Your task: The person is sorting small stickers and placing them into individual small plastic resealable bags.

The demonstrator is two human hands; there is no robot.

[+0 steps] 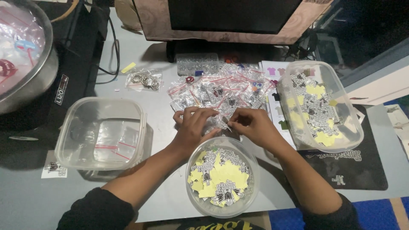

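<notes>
Both hands meet over the middle of the grey table, pinching one small clear zip bag between them: the left hand with fingers curled narrow on its left edge, the right hand gripping its right edge. Just beyond lies a pile of filled bags; just near them stands a round tub of stickers
</notes>
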